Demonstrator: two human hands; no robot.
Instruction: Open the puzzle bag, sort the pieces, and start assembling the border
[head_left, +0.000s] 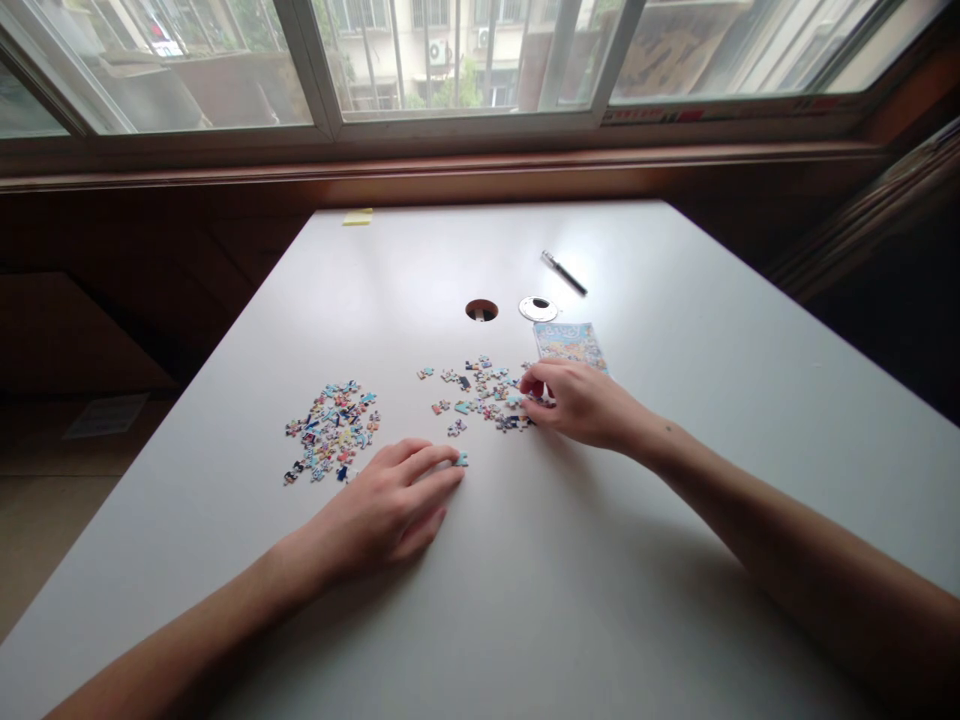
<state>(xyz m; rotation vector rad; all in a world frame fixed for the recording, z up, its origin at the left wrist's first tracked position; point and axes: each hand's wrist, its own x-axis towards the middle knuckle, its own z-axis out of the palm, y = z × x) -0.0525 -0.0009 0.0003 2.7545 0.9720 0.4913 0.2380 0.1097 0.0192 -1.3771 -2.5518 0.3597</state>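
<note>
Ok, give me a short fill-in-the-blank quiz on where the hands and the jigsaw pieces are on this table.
1. The left hand rests its fingertips by a single ____ puzzle piece.
2. The right hand reaches into the scattered pieces just in front of the picture ____.
3. Beyond the round cable hole in the white table lies a ____.

Missing words: blue; card; pen

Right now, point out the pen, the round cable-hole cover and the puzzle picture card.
pen (564, 273), head view, middle of its barrel.
round cable-hole cover (529, 311), head view, left part of its pale rim.
puzzle picture card (568, 343), head view, centre of its printed face.
</note>
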